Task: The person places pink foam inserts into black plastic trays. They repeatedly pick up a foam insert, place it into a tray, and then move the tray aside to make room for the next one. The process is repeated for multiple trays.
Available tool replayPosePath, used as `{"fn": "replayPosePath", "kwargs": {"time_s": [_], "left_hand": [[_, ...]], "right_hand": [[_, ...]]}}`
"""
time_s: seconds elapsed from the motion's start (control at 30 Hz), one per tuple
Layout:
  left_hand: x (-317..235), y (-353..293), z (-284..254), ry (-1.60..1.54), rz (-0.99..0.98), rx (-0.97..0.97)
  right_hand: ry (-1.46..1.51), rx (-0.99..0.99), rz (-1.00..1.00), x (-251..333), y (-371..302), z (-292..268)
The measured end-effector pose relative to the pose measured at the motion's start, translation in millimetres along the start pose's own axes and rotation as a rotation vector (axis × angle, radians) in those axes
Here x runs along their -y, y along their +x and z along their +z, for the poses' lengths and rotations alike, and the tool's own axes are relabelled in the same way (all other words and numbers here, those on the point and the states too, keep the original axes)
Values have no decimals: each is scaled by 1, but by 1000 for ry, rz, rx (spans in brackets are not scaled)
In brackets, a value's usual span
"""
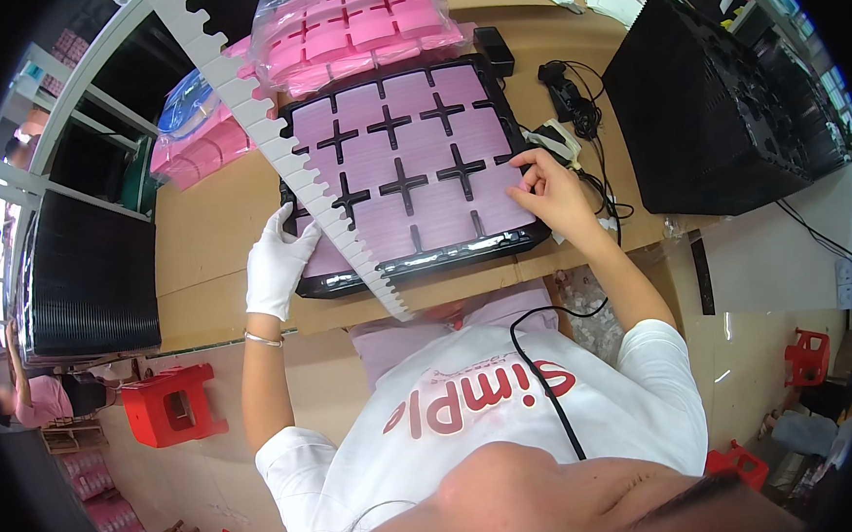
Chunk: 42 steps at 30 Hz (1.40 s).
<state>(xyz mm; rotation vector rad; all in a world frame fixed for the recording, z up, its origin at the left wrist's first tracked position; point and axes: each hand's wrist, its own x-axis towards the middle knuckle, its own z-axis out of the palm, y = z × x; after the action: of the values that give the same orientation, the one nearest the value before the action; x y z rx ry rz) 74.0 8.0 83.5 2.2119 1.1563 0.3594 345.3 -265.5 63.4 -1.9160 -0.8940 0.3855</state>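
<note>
In front of me lies a black plastic tray point(426, 262), lined with a pink foam sheet point(442, 216) whose cross-shaped cutouts show black dividers. My left hand point(277, 260), in a white glove, grips the tray's left rim, its thumb over the foam's edge. At the right side, my bare right hand point(556, 198) touches the foam near the rim; thumb and index finger are apart and the other fingers are curled. A pale strip with a notched edge point(288, 162) crosses the view diagonally, hiding part of the tray's left side.
Behind the tray are plastic-wrapped pink foam pieces point(353, 22), with more pink packs point(204, 148) at left. Black tray stacks stand left point(90, 277) and right point(709, 102). Black cables point(587, 115) lie right of the tray. A red stool point(173, 405) is at lower left.
</note>
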Motion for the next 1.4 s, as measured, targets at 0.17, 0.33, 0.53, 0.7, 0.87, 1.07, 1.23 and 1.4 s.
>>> {"fn": "replayPosePath", "kwargs": {"time_s": [0.17, 0.33, 0.53, 0.7, 0.87, 1.07, 1.23, 1.4], "left_hand": [[-7, -3, -4, 62, 22, -4], [-10, 3, -18, 462, 169, -191], [-16, 83, -24, 604, 479, -312], [-11, 152, 31, 781, 880, -23], [-46, 148, 26, 946, 435, 101], [-16, 119, 2, 982, 890, -78], [5, 31, -7, 495, 998, 85], [8, -33, -26, 382, 888, 146]], "right_hand": [[-74, 7, 11, -2, 3, -3], [-328, 118, 95, 20, 8, -26], [-737, -263, -390, 7, 115, -14], [-786, -39, -616, -48, 172, 31], [-860, -97, -564, -53, 177, 35], [-870, 30, -491, -3, 134, 4], [-303, 274, -725, 6, 23, -13], [-494, 293, -737, -15, -24, -37]]}}
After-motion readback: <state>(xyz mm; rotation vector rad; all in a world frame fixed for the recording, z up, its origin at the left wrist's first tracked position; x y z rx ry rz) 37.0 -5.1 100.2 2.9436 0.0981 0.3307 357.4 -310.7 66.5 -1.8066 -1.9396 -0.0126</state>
